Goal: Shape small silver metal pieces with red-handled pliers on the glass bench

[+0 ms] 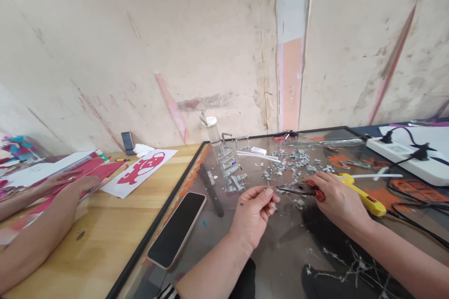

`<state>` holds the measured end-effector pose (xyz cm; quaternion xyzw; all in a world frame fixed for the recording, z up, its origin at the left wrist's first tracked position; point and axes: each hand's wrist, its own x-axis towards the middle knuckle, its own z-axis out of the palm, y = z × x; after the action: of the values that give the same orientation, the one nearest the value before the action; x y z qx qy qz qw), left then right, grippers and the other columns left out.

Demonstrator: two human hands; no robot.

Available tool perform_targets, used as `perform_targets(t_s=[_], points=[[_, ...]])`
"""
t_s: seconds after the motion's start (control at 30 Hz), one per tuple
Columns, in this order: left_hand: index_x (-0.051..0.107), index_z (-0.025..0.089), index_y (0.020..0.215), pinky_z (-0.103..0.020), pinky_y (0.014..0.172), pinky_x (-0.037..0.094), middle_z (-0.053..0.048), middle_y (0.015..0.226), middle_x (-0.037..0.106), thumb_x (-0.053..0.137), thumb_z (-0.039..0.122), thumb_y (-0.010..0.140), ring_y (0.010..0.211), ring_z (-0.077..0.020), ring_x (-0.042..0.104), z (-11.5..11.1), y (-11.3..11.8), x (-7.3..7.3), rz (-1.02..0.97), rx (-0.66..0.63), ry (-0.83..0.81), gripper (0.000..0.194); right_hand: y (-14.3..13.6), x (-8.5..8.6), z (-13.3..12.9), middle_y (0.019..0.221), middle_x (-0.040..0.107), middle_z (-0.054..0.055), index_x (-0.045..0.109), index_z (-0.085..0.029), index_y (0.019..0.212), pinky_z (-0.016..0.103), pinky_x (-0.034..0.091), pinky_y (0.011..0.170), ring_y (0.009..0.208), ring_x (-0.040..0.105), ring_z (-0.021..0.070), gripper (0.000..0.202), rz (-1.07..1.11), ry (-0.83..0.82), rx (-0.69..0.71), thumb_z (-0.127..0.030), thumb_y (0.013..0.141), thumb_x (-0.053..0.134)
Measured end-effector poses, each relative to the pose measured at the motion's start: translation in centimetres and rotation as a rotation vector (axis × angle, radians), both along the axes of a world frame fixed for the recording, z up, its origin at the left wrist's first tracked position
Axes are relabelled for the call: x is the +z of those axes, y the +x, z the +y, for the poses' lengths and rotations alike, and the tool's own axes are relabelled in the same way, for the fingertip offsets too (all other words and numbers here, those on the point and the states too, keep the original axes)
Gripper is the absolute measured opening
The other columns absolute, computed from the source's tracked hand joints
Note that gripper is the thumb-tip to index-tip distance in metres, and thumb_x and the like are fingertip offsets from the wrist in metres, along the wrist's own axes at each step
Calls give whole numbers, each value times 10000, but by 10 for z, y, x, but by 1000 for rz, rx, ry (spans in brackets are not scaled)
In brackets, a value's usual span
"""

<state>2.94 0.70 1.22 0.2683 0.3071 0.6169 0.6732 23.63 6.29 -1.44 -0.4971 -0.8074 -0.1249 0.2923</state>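
My right hand (335, 196) is wrapped round the red handles of long-nosed pliers (296, 190), whose dark jaws point left. Just past the jaw tips, my left hand (254, 210) pinches a thin wire-like piece (268, 181) between thumb and fingers. Whether the jaws touch this piece I cannot tell. Behind both hands, many small grey scraps (298, 161) lie scattered on the glass tabletop (280, 252). Beyond my right hand rests a yellow glue gun (363, 195) with a white glue stick in its back end. A tangle of thin wiry branches (358, 264) shows at the lower right.
A phone (178, 230) lies left of my left arm. At the back stand a lidded clear bottle (213, 131) and white sticks (258, 155). A power strip (409, 161) with black cables sits right. Another person's hands (79, 184) work with red paper on the wooden table (115, 233).
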Motion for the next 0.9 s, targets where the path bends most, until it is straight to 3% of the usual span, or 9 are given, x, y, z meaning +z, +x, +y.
perform_targets(t_s=[0.57, 0.8, 0.9], points=[[679, 123, 671, -185, 480, 353, -28, 581, 640, 759, 300, 614, 474, -52, 458, 3, -2, -5, 253, 104, 77, 203, 4, 7, -1, 779, 619, 18, 618, -238, 820, 250, 295, 523, 788, 553, 178, 306, -49, -50, -27, -44, 673, 432], [675, 120, 635, -195, 488, 365, -23, 551, 620, 730, 327, 634, 491, -72, 468, 4, -4, -6, 513, 188, 125, 214, 2, 12, -6, 756, 607, 28, 631, -240, 792, 267, 257, 495, 777, 541, 199, 282, -133, -35, -113, -56, 689, 444], [660, 118, 635, -184, 478, 354, -13, 542, 606, 740, 331, 623, 477, -59, 452, 6, -5, -6, 451, 161, 92, 229, 4, 9, -4, 778, 617, 23, 635, -243, 809, 262, 308, 520, 814, 555, 209, 301, -86, -70, -99, -61, 677, 434]])
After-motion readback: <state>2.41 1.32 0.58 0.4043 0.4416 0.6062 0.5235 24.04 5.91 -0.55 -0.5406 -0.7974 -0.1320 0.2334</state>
